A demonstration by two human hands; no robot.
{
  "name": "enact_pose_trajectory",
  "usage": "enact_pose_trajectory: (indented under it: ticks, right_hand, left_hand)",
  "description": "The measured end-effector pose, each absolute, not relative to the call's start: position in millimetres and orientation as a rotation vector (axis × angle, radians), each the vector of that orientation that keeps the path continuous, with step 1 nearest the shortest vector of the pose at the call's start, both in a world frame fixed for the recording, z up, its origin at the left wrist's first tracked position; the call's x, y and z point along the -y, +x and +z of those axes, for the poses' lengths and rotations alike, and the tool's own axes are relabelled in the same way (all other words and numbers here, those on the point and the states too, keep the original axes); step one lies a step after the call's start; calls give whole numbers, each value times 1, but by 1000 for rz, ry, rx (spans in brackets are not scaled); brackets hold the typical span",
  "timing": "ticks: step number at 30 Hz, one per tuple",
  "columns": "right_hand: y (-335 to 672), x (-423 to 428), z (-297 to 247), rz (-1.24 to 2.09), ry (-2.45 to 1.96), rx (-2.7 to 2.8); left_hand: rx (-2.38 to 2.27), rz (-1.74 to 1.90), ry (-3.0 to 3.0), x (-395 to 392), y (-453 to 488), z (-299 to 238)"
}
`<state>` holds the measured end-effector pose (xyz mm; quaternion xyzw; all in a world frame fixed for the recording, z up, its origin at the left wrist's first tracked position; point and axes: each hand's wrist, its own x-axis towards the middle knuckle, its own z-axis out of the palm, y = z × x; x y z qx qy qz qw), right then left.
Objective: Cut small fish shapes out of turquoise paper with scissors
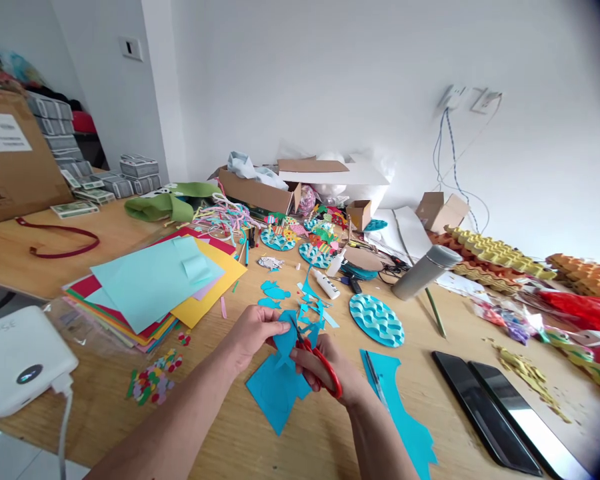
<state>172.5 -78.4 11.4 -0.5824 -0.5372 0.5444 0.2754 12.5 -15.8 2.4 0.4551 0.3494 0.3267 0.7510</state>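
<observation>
My left hand (pixel 255 333) pinches a small piece of blue paper (pixel 286 340) between thumb and fingers. Red-handled scissors (pixel 327 370) are gripped in my right hand (pixel 330 367), their blades at the right edge of that piece. Just below both hands lies a larger blue paper sheet (pixel 273 393) with a faint curved line on it. Several blue fish-shaped cutouts (pixel 275 290) rest beyond my hands, beside blue scraps (pixel 313 313). To the right, a pen (pixel 375 377) lies on a cut blue sheet (pixel 405 420).
A stack of coloured paper (pixel 145 287) and a white power bank (pixel 25 360) sit left. A wavy blue disc (pixel 377 320), glue bottle (pixel 326 285) and grey tumbler (pixel 425 272) stand or lie beyond my right hand. Two dark phones (pixel 485 413) are at the right.
</observation>
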Motion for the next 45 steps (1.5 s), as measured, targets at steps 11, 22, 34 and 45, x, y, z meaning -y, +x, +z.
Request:
enact_pose_trajectory:
  ticks: [11,22,34,45]
  right_hand:
    - [172,79,9,1474,-1542,1443]
    - [171,78,12,1433,-1639,1492]
    - [169,78,10,1422,-1634,1456]
    - [169,78,7,1455,-1621,1424]
  left_hand:
    - [-777,733,987,14,14,-2]
    - [-825,763,1097,14,15,-4]
    - [-806,760,1053,15,15,-1]
    - [-830,743,1028,14,14,-3]
